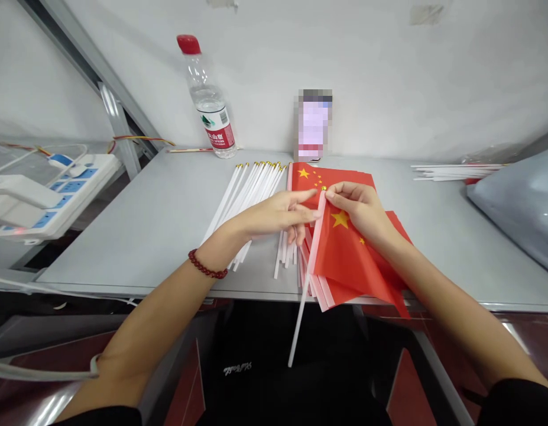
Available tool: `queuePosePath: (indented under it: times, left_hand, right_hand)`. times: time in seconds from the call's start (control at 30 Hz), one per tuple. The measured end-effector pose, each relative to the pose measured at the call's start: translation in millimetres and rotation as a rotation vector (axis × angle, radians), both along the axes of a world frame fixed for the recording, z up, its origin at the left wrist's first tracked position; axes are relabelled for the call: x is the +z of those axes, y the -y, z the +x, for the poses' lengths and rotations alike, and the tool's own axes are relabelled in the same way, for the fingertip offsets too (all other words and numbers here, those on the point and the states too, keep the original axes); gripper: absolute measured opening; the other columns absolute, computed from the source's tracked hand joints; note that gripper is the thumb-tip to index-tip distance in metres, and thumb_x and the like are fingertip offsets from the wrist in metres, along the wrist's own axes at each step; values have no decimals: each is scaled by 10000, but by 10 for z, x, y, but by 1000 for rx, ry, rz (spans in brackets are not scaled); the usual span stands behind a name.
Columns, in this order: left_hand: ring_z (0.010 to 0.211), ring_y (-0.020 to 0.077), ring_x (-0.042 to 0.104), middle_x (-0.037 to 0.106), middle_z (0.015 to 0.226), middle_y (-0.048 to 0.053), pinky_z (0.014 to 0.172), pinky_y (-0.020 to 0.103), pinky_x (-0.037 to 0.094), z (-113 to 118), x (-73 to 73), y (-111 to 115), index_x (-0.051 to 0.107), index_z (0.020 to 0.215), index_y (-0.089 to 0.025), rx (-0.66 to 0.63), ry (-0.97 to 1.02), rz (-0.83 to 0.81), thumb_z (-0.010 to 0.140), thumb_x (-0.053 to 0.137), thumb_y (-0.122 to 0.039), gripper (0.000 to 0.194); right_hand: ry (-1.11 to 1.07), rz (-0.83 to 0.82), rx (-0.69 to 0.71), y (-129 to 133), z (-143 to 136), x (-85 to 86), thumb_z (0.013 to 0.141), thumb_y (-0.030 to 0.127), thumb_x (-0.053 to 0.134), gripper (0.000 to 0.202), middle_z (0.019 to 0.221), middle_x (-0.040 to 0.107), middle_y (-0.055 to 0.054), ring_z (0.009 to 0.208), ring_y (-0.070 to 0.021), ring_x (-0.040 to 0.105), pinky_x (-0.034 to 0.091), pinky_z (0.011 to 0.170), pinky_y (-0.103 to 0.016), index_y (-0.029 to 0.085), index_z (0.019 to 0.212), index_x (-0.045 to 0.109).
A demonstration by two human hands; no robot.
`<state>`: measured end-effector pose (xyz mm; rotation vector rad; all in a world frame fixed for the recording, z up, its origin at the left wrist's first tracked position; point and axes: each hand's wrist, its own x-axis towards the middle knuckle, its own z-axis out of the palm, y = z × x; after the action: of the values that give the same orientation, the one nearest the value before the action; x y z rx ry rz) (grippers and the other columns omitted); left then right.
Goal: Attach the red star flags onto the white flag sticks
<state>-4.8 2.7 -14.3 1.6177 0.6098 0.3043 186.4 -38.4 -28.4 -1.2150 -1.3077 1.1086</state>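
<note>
Red flag (340, 257) on white stick (298, 331), above the flag stack (344, 176); right hand (361, 204) pinches its top corner, left hand (276, 213) has fingers spread at the stack's left. A loosened pinch could let it slip.

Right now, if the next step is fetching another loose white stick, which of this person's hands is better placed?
Probably the left hand: it is beside the loose white sticks, its fingers spread. The right hand is farther from them, pinching the held flag near its gold tip.
</note>
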Motion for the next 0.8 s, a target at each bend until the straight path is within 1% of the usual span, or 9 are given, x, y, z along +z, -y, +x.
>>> queuePosePath:
  times: [0.1,0.17,0.27,0.37,0.43,0.47,0.53,0.67,0.8]
  left_hand:
    - [434,88,559,621,532,0,458,206,448,-10,22,-1,686,961,-116,-163,-87,-117,821,667,-322,250]
    - [407,69,539,630,541,17,427,189,426,-24,24,-20,662,717,-126,-147,-111,-113,797,689,-304,196]
    - [377,40,497,668,600,46,387,170,387,-61,-6,-89,636,625,-134,36,-125,-54,811,665,-284,240]
    - [347,31,465,680,613,64,331,163,311,-78,-88,-177,613,590,-136,244,-115,-21,831,635,-299,292]
    - [315,30,432,651,548,58,303,165,251,-56,-159,-224,565,538,-143,395,-108,0,840,620,-321,355]
    - [299,31,412,633,516,55,295,170,232,-35,-193,-242,548,516,-147,471,-109,16,843,615,-334,382]
    - [278,32,381,621,501,58,288,183,220,16,-251,-267,537,493,-147,587,-117,45,847,607,-350,414]
    - [279,50,394,624,534,67,294,205,248,69,-296,-298,535,509,-149,697,-126,94,856,583,-361,409]
    - [357,119,507,639,604,51,361,251,369,-31,-238,-333,631,700,-157,763,-206,324,793,597,-278,157]
  right_hand:
    - [-19,-5,-117,-30,62,28,784,356,676,216,622,562,5,534,-107,503,401,525,-248,164,715,604]
    - [-1,17,-182,-74,149,33,795,374,660,221,649,583,-12,560,-129,537,426,534,-266,167,734,611]
    - [137,133,-361,-165,319,18,830,374,605,206,724,607,-34,653,-167,578,459,598,-306,178,766,603]
    - [430,392,-629,-239,454,-4,835,316,579,120,913,627,-59,850,-205,583,465,747,-360,197,839,594]
    - [590,531,-697,-255,484,-15,837,289,571,96,1021,615,-75,949,-224,561,444,826,-391,209,889,585]
    - [636,566,-667,-252,479,-19,845,280,561,87,1028,614,-81,954,-228,559,437,839,-398,212,895,581]
    - [685,563,-472,-229,434,-28,857,263,548,61,972,630,-83,914,-227,574,433,838,-400,214,872,581]
    - [729,343,131,-151,295,-41,846,291,599,94,894,653,-69,851,-218,592,447,786,-381,201,820,605]
    - [748,107,453,-106,223,-56,805,360,664,199,973,642,-79,900,-224,576,450,767,-371,190,905,636]
